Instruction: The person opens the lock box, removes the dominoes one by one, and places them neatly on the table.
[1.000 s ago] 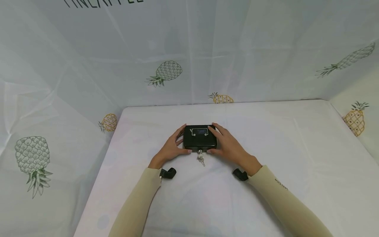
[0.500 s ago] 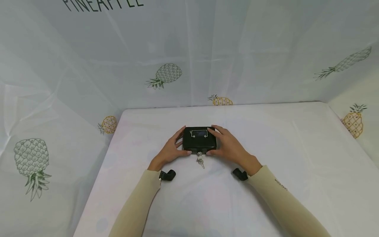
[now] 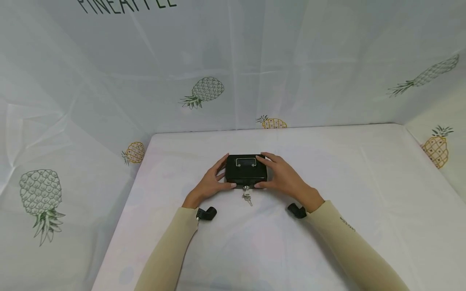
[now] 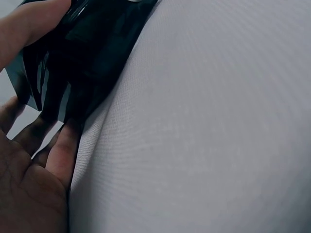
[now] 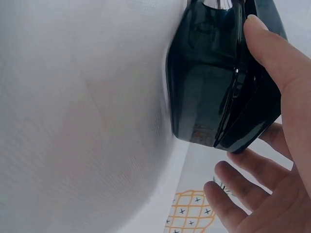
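Note:
A small black cash box (image 3: 246, 173) with a thin wire handle (image 3: 246, 159) on its lid sits on the white-covered table. Keys (image 3: 247, 197) hang from the lock at its front. My left hand (image 3: 207, 184) holds the left end, thumb at the front edge and fingers along the side. At the right end, my right hand (image 3: 285, 180) grips the box, its thumb on the front and a finger on the lid near the handle. In the right wrist view the thumb presses at the lid seam of the cash box (image 5: 199, 92), with several fingers by its end.
White cloth (image 3: 236, 250) covers the table. Pineapple-printed curtains (image 3: 291, 60) rise behind it and at both sides. Black wrist cameras (image 3: 206, 213) sit on both wrists, below the tan sleeves (image 3: 167, 250).
My right wrist has shifted slightly forward and to the right, its fingers staying at the cash box. The box and my left hand have hardly moved; the head view tilts a little.

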`<control>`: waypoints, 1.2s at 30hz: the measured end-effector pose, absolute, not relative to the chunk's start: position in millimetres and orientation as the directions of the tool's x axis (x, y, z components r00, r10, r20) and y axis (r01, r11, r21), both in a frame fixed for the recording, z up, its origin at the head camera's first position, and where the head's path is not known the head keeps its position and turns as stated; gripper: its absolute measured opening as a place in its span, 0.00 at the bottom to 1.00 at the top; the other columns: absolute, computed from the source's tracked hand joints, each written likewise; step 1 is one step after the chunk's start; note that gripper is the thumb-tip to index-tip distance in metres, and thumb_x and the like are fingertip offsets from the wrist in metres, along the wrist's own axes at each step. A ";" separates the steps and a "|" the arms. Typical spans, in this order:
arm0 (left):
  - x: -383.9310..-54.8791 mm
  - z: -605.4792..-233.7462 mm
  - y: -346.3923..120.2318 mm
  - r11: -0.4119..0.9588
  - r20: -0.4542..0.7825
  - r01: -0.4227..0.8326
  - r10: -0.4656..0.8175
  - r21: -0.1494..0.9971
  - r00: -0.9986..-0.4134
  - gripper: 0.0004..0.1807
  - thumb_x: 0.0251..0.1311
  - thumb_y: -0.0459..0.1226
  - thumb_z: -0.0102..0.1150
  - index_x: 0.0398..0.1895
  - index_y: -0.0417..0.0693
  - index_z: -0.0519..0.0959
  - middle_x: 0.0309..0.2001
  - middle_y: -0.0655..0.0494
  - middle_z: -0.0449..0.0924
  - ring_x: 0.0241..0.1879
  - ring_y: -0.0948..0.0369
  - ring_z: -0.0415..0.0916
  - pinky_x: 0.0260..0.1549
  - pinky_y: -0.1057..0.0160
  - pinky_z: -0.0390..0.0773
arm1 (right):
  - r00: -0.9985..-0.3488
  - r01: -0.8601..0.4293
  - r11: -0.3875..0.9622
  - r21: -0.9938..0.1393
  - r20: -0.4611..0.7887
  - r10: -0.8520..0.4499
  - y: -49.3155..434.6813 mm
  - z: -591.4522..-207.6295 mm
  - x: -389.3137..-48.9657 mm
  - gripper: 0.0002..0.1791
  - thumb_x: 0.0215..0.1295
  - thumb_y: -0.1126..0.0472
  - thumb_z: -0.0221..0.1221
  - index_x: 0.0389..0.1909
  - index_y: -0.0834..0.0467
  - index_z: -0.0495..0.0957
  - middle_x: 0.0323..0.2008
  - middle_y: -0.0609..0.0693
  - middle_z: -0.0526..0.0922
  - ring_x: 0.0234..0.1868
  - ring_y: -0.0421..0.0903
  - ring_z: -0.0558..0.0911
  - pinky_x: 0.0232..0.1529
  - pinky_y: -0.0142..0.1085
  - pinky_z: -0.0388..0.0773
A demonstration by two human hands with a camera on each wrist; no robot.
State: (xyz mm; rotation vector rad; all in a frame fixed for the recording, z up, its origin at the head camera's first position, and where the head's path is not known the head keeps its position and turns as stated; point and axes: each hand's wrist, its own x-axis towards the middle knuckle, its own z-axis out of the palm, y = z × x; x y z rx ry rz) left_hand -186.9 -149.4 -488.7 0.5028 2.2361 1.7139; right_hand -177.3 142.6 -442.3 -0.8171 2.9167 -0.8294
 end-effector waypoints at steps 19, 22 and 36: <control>-187.6 -482.3 -150.1 0.196 -0.029 0.068 0.453 0.978 -0.891 0.58 0.62 0.29 0.73 0.88 0.51 0.47 0.83 0.45 0.53 0.83 0.49 0.51 0.80 0.50 0.62 | -0.866 -0.472 0.731 -0.493 0.104 -0.490 145.2 -438.2 -181.0 0.51 0.58 0.45 0.78 0.79 0.59 0.68 0.78 0.63 0.66 0.76 0.65 0.69 0.71 0.60 0.74; -187.2 -481.2 -150.6 0.202 -0.045 0.052 0.449 0.978 -0.893 0.57 0.63 0.30 0.73 0.88 0.53 0.47 0.83 0.44 0.53 0.83 0.48 0.50 0.80 0.50 0.61 | -0.864 -0.475 0.724 -0.501 0.109 -0.492 146.0 -438.2 -181.9 0.51 0.58 0.45 0.78 0.78 0.60 0.68 0.77 0.64 0.66 0.75 0.65 0.70 0.70 0.60 0.76; -189.4 -478.0 -151.5 0.278 -0.114 0.005 0.409 0.961 -0.905 0.55 0.64 0.41 0.74 0.88 0.63 0.49 0.84 0.49 0.53 0.83 0.50 0.50 0.79 0.50 0.63 | -0.868 -0.446 0.677 -0.585 0.100 -0.486 147.6 -440.5 -185.6 0.48 0.62 0.46 0.76 0.79 0.58 0.67 0.78 0.61 0.65 0.75 0.65 0.69 0.70 0.62 0.74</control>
